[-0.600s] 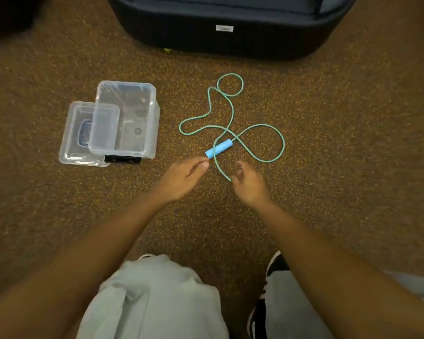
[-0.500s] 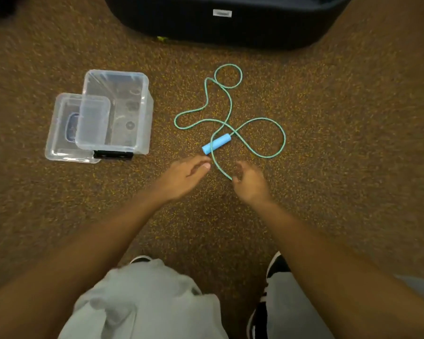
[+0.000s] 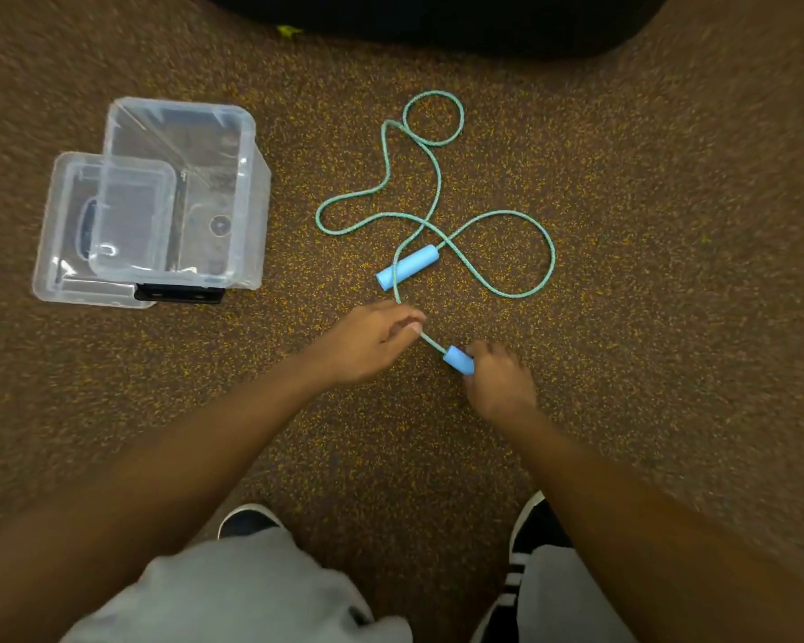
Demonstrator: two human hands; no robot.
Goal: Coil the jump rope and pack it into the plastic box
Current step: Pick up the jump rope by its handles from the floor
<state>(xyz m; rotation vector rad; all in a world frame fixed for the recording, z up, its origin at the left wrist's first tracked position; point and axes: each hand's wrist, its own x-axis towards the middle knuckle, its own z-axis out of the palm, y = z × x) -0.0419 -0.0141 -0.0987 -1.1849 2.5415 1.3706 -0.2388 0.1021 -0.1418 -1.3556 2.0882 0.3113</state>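
The right hand (image 3: 500, 380) has its fingers closed round one blue handle (image 3: 458, 359), likely as the coil's anchor. The left hand's (image 3: 367, 343) fingers pinch the cord beside it, seemingly ready to gather. The jump rope (image 3: 437, 178) sprawls in loops on the carpet (image 3: 669, 271) at centre; the plastic box (image 3: 247, 146) sits open at upper left.

The carpet (image 3: 646, 364) is rough, matt brown pile flecked yellow. At nine o'clock, the plastic box (image 3: 233, 146) and its lid (image 3: 66, 215) are clear, glossy plastic. The jump rope (image 3: 437, 178) looks braided cord, its handles (image 3: 407, 267) matt, smooth foam.
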